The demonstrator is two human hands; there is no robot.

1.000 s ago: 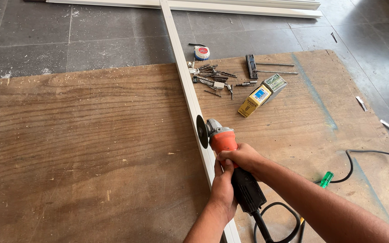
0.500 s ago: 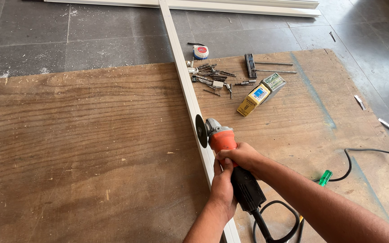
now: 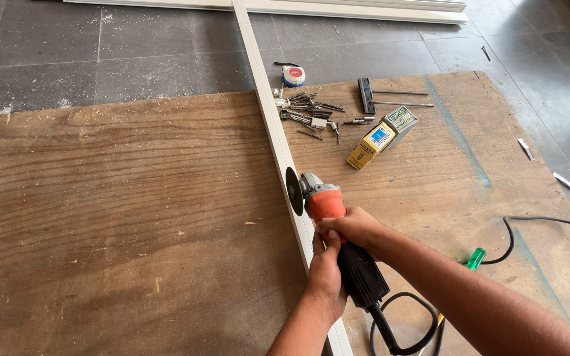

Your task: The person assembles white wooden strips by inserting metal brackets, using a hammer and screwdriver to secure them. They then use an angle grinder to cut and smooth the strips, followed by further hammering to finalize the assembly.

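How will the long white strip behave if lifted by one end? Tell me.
The strip would probably sag or whip, being long and thin and running well off the board. It looks light for its length, a slim profile. Its smooth face may slip, and the grinder disc meets it, so it could shift.

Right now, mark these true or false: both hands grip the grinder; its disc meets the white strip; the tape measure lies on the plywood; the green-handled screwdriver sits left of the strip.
1. Both hands, left hand and right hand, grip the grinder: true.
2. Its disc meets the white strip: true.
3. The tape measure lies on the plywood: false; it lies on the grey floor.
4. The screwdriver sits left of the strip: false; it is right.
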